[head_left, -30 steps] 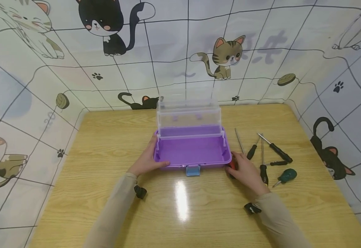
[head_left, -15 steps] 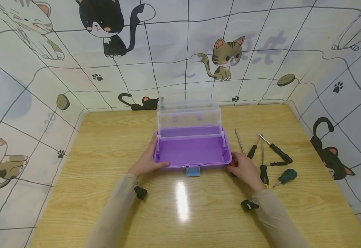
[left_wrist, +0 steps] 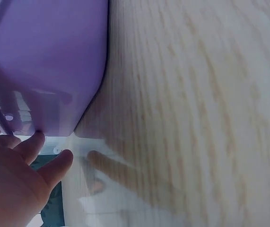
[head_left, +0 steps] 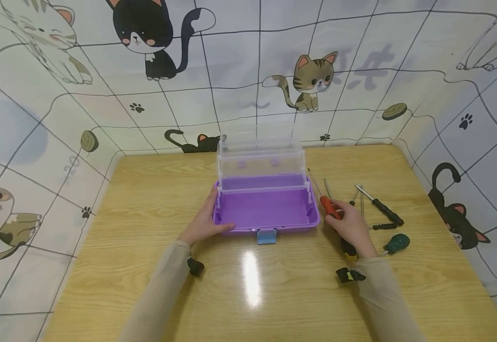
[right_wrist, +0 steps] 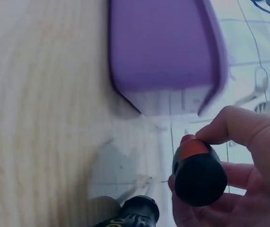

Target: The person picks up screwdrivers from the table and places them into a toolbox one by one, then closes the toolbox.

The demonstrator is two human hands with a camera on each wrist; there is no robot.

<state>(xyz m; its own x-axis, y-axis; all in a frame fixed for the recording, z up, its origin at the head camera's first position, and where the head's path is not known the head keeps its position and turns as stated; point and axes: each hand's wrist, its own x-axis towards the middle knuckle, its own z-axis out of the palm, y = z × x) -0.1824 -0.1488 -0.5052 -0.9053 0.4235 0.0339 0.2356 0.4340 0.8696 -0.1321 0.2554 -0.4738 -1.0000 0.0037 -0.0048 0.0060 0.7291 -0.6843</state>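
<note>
A purple box (head_left: pixel 269 209) with its clear lid raised stands mid-table, nothing inside its bottom. My left hand (head_left: pixel 203 221) lies against the box's left end, thumb on the front rim; in the left wrist view the hand (left_wrist: pixel 21 179) touches the purple wall (left_wrist: pixel 49 56). My right hand (head_left: pixel 351 228) pinches a red-handled screwdriver (head_left: pixel 329 207) just right of the box, its shaft pointing away to the upper left. In the right wrist view, thumb and fingers of the hand (right_wrist: pixel 248 165) hold the dark-ended handle (right_wrist: pixel 198 177) beside the box's end (right_wrist: pixel 168 47).
Right of my right hand lie a black-handled screwdriver (head_left: pixel 387 211), a small black one (head_left: pixel 384 226) and a green-handled one (head_left: pixel 397 242). A yellow-and-black handle (head_left: pixel 349 251) shows beneath that hand. A blue latch (head_left: pixel 267 236) hangs at the box's front. Cat-print cloth (head_left: pixel 239 71) stands behind the table.
My right hand has moved right, away from the box's corner, with the red screwdriver, which now shows fully beside the box. The left hand has stayed on the box.
</note>
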